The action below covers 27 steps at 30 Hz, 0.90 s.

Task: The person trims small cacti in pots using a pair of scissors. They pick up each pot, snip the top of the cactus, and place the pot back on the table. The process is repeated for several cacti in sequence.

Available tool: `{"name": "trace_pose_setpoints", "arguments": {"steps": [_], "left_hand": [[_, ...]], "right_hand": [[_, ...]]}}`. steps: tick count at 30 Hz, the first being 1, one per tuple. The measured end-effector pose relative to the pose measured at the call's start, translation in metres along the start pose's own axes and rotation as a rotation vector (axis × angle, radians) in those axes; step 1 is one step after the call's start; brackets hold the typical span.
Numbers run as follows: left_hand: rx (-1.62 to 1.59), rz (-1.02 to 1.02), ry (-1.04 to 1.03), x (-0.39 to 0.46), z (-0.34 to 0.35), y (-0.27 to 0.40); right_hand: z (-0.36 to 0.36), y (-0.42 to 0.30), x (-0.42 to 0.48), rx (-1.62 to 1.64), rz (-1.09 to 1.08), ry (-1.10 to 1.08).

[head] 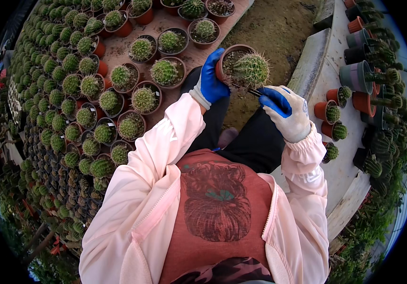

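My left hand, in a blue-coated work glove, grips a brown plastic pot by its left side, tilted over the dirt path. A round, long-spined green cactus leans out over the pot's right rim, with gritty soil beside it. My right hand, gloved in grey and blue, is closed on a thin dark tool, seemingly tweezers. The tool's tips reach towards the soil at the pot's lower edge, just below the cactus; whether they touch it I cannot tell.
Many potted cacti crowd the wooden bench on my left. Across the dirt path, a pale ledge on my right carries small potted cacti and larger green pots. A concrete edge borders the path.
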<state>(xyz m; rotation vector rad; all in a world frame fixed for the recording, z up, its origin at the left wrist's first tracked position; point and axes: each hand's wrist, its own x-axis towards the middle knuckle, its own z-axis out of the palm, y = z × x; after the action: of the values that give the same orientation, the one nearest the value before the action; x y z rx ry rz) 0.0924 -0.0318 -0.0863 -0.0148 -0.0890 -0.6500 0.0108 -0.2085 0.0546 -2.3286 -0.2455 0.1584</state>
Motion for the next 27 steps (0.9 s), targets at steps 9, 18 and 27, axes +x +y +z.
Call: {"name": "trace_pose_setpoints", "arguments": {"steps": [9,18,27], "left_hand": [[0.049,0.025,-0.116,-0.002,-0.002,-0.001],[0.507,0.186,0.054,-0.008,0.009,-0.009],[0.256,0.122,0.004,-0.008,0.007,-0.009]], "right_hand": [[0.005,0.008,0.0,0.067,0.01,0.015],[0.013,0.026,0.003,0.555,0.216,-0.1],[0.027,0.046,0.0,0.815,0.281,-0.092]]}}
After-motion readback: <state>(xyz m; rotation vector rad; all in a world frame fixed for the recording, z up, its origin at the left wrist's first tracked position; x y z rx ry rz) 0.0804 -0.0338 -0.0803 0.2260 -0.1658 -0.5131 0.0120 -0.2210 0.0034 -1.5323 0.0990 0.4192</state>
